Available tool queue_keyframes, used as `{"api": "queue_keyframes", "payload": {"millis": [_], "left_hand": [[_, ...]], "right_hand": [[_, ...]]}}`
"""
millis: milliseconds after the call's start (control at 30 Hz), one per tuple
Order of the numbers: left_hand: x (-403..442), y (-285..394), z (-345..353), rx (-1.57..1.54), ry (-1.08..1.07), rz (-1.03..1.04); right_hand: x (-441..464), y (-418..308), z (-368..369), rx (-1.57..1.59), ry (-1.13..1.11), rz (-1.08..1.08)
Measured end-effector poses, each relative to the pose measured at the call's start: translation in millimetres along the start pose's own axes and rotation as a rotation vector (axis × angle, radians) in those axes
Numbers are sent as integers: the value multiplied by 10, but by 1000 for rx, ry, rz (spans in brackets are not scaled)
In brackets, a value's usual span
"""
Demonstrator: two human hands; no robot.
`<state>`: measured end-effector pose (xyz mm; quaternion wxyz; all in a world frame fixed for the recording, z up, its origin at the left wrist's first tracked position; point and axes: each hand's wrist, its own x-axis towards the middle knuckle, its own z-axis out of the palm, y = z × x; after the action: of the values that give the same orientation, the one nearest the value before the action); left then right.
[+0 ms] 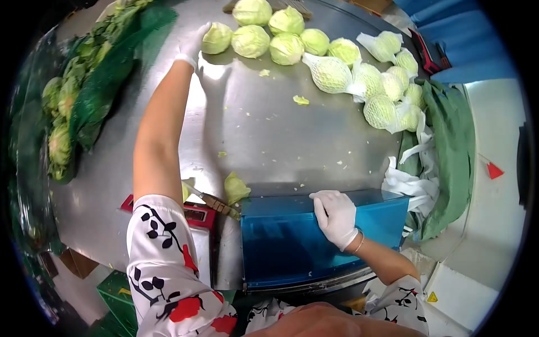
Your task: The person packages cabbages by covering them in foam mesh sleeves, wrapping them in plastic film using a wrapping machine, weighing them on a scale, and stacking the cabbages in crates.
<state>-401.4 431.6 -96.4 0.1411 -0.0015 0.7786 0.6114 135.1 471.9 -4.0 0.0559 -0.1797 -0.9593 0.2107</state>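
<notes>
My left hand (192,44), in a white glove, is stretched to the far side of the metal table, closed against the left side of a pale green cabbage (217,38). Some of its fingers are hidden. Several bare cabbages (250,41) sit in a cluster to the right of that one. My right hand (336,218), also gloved, has its fingers bent over the top edge of a blue glossy cover (281,241) at the near side, with the thumb on the front face. A knife (213,201) lies near the left end of the cover, beside a loose cabbage leaf (237,188).
Cabbages in white foam nets (331,74) crowd the right side, near a green sack (452,163) and loose white nets (412,182). Green mesh (106,84) with leafy cabbages lies left. A red-framed device (199,215) is under my left arm. Leaf scraps dot the metal table (269,140).
</notes>
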Motion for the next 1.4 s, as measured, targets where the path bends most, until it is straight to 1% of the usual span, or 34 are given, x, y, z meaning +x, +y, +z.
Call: {"api": "queue_keyframes", "payload": {"millis": [33, 67, 100, 200, 267, 333, 400, 467, 533, 600, 667, 733, 800, 833, 933, 967, 1033, 1067, 1167, 1200, 1267, 1300, 1333, 1400], "left_hand": [[49, 62, 165, 42, -22, -39], [203, -44, 362, 134, 103, -46], [330, -153, 470, 198, 69, -101], [189, -241, 410, 198, 85, 10], [132, -260, 264, -37, -66, -66], [-253, -268, -96, -439, -273, -166], [-541, -379, -557, -639, -419, -224], [-1092, -383, -1120, -680, -620, -165], [-1922, -278, -1679, -719, -572, -160], [-2578, -426, -2249, -515, -465, -35], [-3376, -372, -2638, -150, -270, 166], [-4016, -540, -2938, -153, -146, 142], [-4476, -803, -3198, 57, -71, 194], [-4610, -954, -3309, 250, -48, 296], [-4894, -878, -3381, 239, -15, 201], [-4913, -951, -3433, 108, -41, 136], [-5017, -967, -3603, 7, 71, 162], [-5086, -950, -3682, -41, 128, 172], [-5331, -737, -4125, -42, 381, 194], [-5425, -643, -4242, -130, 452, 193], [-5582, -519, -4425, -137, 518, 236], [-5616, -518, -4436, -72, 530, 248], [-5641, -548, -4429, -3, 533, 256], [-5679, -622, -4297, 135, 495, 242]], "right_hand": [[2, 11, 8, 7, -3, -2], [-3, 20, 17, 17, -6, -7], [-1, 27, 22, 15, -11, -4], [-16, 44, 38, 16, 14, -28], [-18, 39, 33, 21, 18, -14], [-11, 5, 8, 18, 13, -9], [2, -25, -34, -2, -8, -13], [-12, -39, 8, 25, 40, 6], [-28, -16, 25, 16, 48, 12], [-10, -63, -19, 0, 48, -7], [-59, -52, 32, -30, 75, 1], [-100, 7, 110, -18, 130, -22], [-89, 36, 155, -16, 166, -14], [-119, 24, 155, -9, 152, 6], [-176, 216, 280, -17, 147, 18], [-156, 232, 295, -32, 145, 27], [-142, 186, 220, -34, 102, 55], [-161, 153, 190, -36, 129, 61], [-119, 197, 233, -43, 193, 55], [-113, 256, 264, 25, 231, 43], [-94, 308, 254, 166, 316, 26], [-119, 334, 168, 230, 282, 36], [-204, 187, -4, 371, 273, 134], [-305, 369, -278, 496, 351, 102]]}}
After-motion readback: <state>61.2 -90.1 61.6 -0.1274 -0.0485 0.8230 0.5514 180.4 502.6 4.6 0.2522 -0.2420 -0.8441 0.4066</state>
